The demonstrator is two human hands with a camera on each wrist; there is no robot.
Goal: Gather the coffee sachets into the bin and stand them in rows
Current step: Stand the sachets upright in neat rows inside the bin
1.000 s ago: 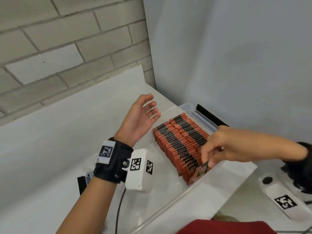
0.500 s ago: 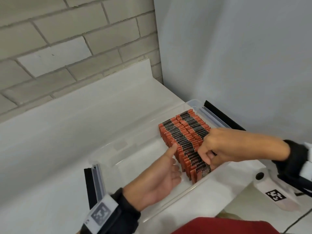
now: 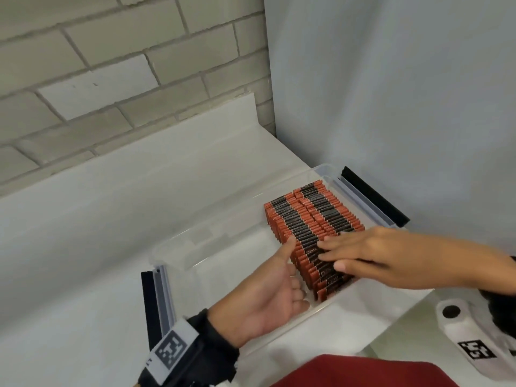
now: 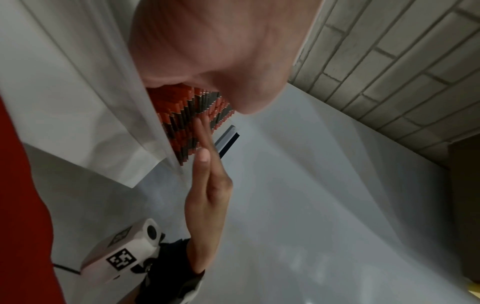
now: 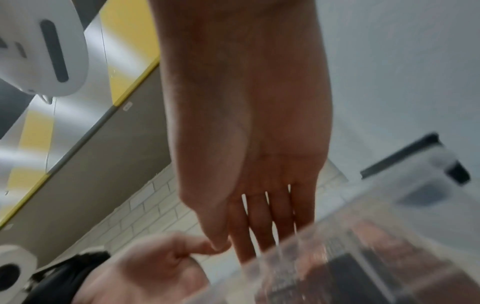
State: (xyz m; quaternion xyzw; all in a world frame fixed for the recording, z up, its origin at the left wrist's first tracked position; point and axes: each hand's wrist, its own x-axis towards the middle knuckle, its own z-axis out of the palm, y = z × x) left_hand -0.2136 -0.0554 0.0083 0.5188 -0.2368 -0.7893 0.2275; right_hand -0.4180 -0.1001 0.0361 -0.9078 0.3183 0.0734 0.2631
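Observation:
Red-and-black coffee sachets (image 3: 310,219) stand on edge in two packed rows in the right end of a clear plastic bin (image 3: 178,247). My right hand (image 3: 354,255) lies flat with straight fingers on the tops of the near sachets (image 4: 187,123). My left hand (image 3: 279,289) is inside the bin, palm towards the sachets, thumb against the left side of the rows, fingers at their near end. In the right wrist view the straight fingers (image 5: 262,222) reach over the bin wall (image 5: 363,236). Neither hand holds a sachet.
The bin sits on a white counter (image 3: 83,233) in a corner, brick wall (image 3: 111,65) behind, a grey panel (image 3: 391,93) to the right. Black-and-grey lid clips (image 3: 156,300) flank the bin's ends. The bin's left half is bare.
My right hand went from pinching a sachet at the near end to lying flat on the rows. My left hand came down from above the bin and set itself against the rows' left side.

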